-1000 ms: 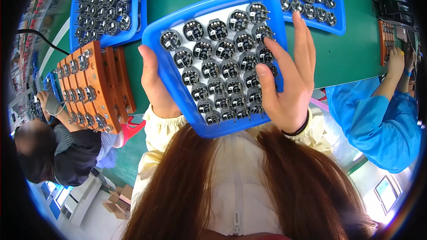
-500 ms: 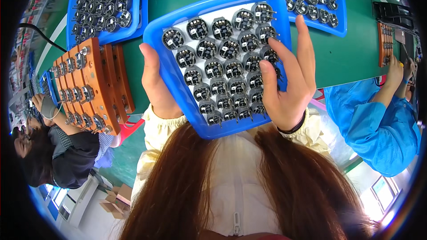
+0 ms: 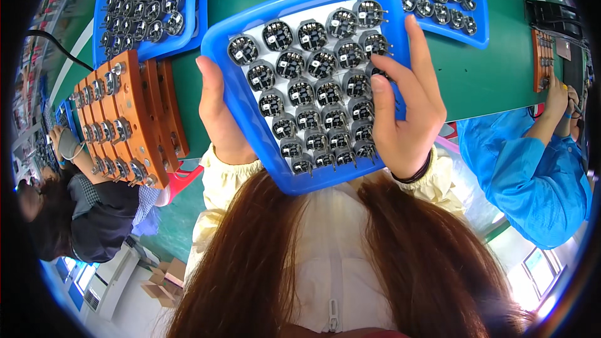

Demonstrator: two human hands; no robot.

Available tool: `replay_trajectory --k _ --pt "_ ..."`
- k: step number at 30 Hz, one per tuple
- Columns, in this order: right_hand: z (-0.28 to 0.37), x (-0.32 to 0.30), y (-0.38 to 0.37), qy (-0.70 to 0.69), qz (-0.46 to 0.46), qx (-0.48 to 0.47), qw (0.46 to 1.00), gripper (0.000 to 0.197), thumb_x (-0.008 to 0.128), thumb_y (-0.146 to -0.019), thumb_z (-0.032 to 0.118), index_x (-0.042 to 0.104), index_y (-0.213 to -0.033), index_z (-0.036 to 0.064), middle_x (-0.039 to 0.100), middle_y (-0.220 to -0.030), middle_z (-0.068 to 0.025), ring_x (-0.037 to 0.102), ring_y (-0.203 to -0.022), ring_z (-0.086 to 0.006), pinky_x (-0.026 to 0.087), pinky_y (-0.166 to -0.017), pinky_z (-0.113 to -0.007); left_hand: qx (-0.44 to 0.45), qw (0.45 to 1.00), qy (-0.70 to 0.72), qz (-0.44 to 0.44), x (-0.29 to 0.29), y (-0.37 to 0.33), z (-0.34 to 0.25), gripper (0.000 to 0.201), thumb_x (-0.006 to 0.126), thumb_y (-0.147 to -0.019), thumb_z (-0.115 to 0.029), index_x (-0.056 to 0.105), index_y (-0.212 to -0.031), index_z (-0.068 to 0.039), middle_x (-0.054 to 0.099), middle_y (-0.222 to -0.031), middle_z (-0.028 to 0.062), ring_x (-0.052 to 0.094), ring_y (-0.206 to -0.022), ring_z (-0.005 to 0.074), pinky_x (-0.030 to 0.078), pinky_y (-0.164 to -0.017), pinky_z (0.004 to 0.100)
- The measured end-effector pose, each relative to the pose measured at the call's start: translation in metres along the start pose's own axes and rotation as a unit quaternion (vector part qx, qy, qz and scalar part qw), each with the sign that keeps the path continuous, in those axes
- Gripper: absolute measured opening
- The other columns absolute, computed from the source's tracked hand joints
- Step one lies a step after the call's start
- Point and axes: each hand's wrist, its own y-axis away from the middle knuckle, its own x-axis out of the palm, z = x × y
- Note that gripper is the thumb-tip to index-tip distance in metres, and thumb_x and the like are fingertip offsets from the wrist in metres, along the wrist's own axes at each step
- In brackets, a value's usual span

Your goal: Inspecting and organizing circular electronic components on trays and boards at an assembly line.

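I observe the left hand (image 3: 219,116) and the right hand (image 3: 404,109) apart, each clamped on an opposite side of a blue tray (image 3: 241,106) held above the near edge of the green bench (image 3: 482,75). The tray carries rows of round black components (image 3: 316,97), and the right fingers (image 3: 391,87) lie across several. An orange fixture rack (image 3: 128,125) stands just left of it.

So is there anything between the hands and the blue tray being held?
Nothing visible. The left hand grips the blue tray directly at its left rim, and the right hand clasps the right side, fingers lying over the round dark parts inside.
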Motion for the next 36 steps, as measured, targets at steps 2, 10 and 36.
replay_trajectory --k 2,10,36 --pt "-0.006 -0.002 -0.001 -0.070 -0.005 0.006 0.997 0.012 0.060 -0.072 -0.003 0.061 -0.084 -0.0045 0.045 -0.124 -0.0294 0.048 -0.111 -0.0419 0.041 -0.090 -0.039 -0.004 1.000 -0.004 -0.011 0.000 -0.002 0.001 0.078 0.032 -0.085 -0.063 0.029 -0.133 -0.001 0.042 -0.129 0.0199 0.047 -0.114 0.0342 0.042 -0.093 0.0478" --pt "-0.007 -0.010 0.002 -0.237 0.008 0.127 0.963 0.014 0.052 -0.078 -0.004 0.063 -0.086 -0.0017 0.044 -0.126 -0.0285 0.052 -0.110 -0.0321 0.040 -0.090 -0.034 -0.005 1.000 -0.027 -0.003 -0.004 -0.001 0.001 0.075 0.034 -0.084 -0.062 0.032 -0.133 -0.005 0.039 -0.132 0.0186 0.041 -0.119 0.0357 0.036 -0.096 0.0528" --pt "-0.008 -0.015 0.000 -0.052 0.053 0.020 0.997 0.013 0.057 -0.071 -0.005 0.058 -0.084 -0.0018 0.038 -0.129 -0.0306 0.038 -0.119 -0.0468 0.034 -0.097 -0.044 -0.022 0.999 -0.031 -0.019 -0.003 -0.001 0.000 0.080 0.030 -0.083 -0.065 0.031 -0.132 -0.001 0.043 -0.128 0.0198 0.048 -0.112 0.0344 0.043 -0.092 0.0476"
